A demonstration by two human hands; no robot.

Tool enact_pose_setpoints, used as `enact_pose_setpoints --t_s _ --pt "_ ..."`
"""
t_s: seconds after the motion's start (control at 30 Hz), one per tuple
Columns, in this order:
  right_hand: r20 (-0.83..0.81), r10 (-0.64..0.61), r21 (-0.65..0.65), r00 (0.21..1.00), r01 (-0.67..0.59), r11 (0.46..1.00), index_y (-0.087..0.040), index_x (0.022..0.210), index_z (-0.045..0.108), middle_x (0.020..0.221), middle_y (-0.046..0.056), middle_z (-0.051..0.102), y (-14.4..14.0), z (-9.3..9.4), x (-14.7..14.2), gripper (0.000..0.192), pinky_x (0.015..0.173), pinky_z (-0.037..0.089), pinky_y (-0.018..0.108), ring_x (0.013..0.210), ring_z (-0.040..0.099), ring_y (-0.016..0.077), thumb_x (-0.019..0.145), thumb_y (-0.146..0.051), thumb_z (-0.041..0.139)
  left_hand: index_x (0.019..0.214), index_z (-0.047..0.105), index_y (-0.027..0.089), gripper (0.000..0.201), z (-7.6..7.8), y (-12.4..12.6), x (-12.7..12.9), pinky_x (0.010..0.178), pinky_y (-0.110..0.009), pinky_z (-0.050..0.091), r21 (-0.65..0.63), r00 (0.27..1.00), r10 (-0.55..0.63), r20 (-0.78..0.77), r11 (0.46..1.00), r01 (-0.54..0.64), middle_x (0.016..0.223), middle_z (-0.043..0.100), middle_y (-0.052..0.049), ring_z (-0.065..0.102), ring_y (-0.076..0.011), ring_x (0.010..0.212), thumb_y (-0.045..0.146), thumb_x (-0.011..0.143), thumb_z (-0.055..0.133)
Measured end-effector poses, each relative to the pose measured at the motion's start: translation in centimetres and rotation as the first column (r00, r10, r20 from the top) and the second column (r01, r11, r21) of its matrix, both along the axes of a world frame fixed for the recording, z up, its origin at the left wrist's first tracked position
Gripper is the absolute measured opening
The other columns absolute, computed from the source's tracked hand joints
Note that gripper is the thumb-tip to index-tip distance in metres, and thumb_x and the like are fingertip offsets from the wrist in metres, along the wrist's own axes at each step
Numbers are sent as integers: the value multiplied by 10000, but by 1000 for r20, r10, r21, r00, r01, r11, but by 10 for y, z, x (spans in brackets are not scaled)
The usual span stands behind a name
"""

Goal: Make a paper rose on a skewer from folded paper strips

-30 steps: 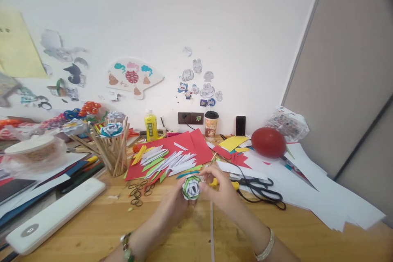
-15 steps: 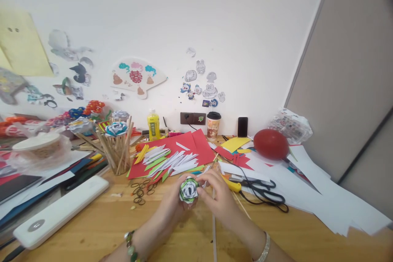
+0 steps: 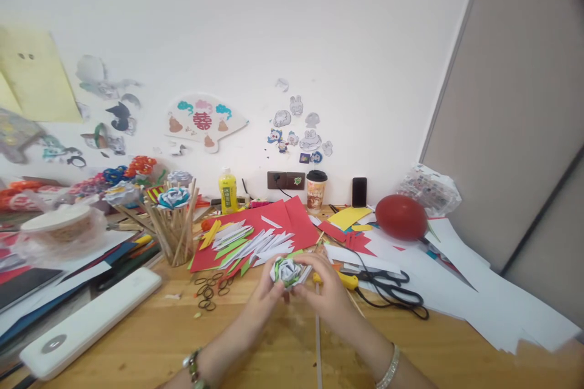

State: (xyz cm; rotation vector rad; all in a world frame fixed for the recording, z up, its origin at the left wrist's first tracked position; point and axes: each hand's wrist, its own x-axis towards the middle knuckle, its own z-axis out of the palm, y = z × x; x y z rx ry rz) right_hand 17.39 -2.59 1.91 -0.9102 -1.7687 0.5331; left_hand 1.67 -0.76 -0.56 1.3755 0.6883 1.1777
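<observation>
Cluttered wooden desk point(image 3: 137, 340), paper flower point(image 3: 287, 271) pinched between left hand point(image 3: 267, 296) and right hand point(image 3: 325, 292).

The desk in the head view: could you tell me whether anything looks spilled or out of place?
Small dark rubber bands lie scattered loose on the desk, left of the paper flower held in both hands.

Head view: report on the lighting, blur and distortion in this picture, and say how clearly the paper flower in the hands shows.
Head view: even, soft daylight, no hard shadows or glare; wide-angle lens bends the grey panel and table edge; top right corner is darkly vignetted. The paper flower between the left hand and right hand is slightly soft, its folds hard to read; wall stickers at left are smeared.
</observation>
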Motion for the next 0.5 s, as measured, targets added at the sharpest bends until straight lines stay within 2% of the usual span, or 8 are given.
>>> enact_pose_setpoints --t_s 0.07,0.13,0.2,0.27,0.37,0.5 --pt "20 -3 50 1000 2 999 -241 1055 576 1075 46 621 0 -1 1 335 916 409 360 1033 535 212 746 -123 627 1176 426 238 661 -1 0 -2 808 -329 442 83 997 56 -52 995 -52 1112 550 -74 537 -228 974 543 651 688" --pt "58 -17 111 998 11 994 -242 1058 570 1068 43 625 2 -3 1 353 924 403 371 1027 534 214 738 -98 611 1196 408 238 702 1 -1 -4 901 -357 409 143 981 164 -103 978 -149 1197 509 -96 478 -274 1122 468 622 740" --pt "102 -40 169 994 22 985 -243 1064 563 1068 45 625 3 -6 1 376 943 388 394 1026 532 223 727 -81 603 1204 423 232 700 3 -1 -5 957 -385 375 202 947 264 -180 953 -228 1254 481 -115 422 -304 1201 418 616 755" --pt "122 -60 195 991 35 980 -247 1085 552 1083 52 618 4 -8 0 396 961 374 417 1037 526 231 727 -81 597 1191 461 221 662 4 -1 -7 988 -405 351 257 926 282 -251 942 -217 1264 493 -125 403 -318 1226 393 623 753" --pt "102 -27 151 994 11 989 -254 1117 536 1115 53 603 1 -8 0 440 957 389 405 1068 518 224 721 -68 580 1164 497 209 598 3 0 -9 992 -408 354 297 929 248 -275 941 -163 1231 536 -126 441 -314 1196 364 641 741" --pt "-23 80 6 997 -79 997 -251 1139 532 1115 48 599 -4 -1 1 431 912 440 346 1024 557 189 738 -95 560 1100 543 202 523 4 0 -11 936 -396 404 308 928 288 -235 928 -210 1145 594 -112 515 -302 1104 335 634 742"
